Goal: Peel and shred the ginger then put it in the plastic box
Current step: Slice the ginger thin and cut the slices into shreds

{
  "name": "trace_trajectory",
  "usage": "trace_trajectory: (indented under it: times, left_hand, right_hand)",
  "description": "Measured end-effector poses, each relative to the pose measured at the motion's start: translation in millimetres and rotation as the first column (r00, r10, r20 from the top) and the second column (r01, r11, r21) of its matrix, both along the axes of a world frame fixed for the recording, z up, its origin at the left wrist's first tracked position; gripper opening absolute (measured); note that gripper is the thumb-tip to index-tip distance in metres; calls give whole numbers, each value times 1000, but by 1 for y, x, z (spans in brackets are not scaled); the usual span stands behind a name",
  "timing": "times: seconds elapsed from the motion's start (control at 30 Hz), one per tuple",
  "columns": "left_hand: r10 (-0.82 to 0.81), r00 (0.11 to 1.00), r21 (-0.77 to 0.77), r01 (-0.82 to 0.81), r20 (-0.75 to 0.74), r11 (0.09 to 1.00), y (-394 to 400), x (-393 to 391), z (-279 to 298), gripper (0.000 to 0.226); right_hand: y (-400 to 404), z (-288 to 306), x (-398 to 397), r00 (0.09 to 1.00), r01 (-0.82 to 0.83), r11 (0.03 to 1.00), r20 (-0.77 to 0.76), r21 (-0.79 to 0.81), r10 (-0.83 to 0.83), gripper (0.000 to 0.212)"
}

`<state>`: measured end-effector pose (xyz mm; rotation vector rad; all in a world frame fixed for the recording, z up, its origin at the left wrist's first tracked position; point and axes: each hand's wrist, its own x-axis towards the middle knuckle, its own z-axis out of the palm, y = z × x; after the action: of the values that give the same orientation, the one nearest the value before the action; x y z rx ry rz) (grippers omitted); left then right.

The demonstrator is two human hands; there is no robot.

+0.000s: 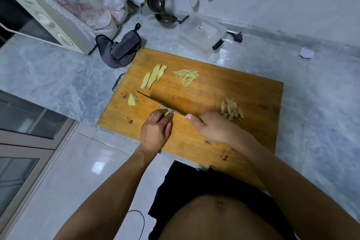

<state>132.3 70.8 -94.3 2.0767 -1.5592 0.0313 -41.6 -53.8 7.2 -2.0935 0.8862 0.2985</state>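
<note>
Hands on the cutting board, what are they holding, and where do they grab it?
The right hand grips the knife by its handle end. The left hand pinches a ginger piece at its near end, fingertips against the blade.

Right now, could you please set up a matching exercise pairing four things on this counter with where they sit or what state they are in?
Things:
1. shreds
2. slices
3. peel
4. box

Places:
A. beyond the board's far edge
B. far left on the board
C. beside the right hand
D. far middle of the board

Pairs: 1-D, 2-B, 3-C, 4-A
</note>
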Motion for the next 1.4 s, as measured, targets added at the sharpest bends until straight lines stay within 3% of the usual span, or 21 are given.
trace_trajectory:
  times: [0.17, 0.27, 0.67, 1.0, 1.4]
  left_hand:
    - [7, 999, -35, -6, 34, 999, -2, -2, 0, 13]
    - [22, 999, -50, -21, 36, 999, -1, -4, 2, 20]
    - [55, 998, -13, -56, -35, 998, 1, -2, 3, 8]
    - [63, 997, -9, -63, -37, 998, 0, 0, -4, 22]
    - [93, 994, -5, -93, -55, 996, 2, 1, -8, 19]
  right_hand:
    - [22, 7, -2, 999, 39, 990, 32, -139, -35, 69]
    - [29, 9, 1, 1000, 3, 978, 4, -209, -2, 70]
    - [25, 8, 6, 1000, -13, 986, -18, -168, 10, 68]
    - [24, 4, 10, 993, -51, 988, -112, -143, 35, 61]
    - [30, 4, 7, 992, -84, 987, -100, -137, 71, 52]
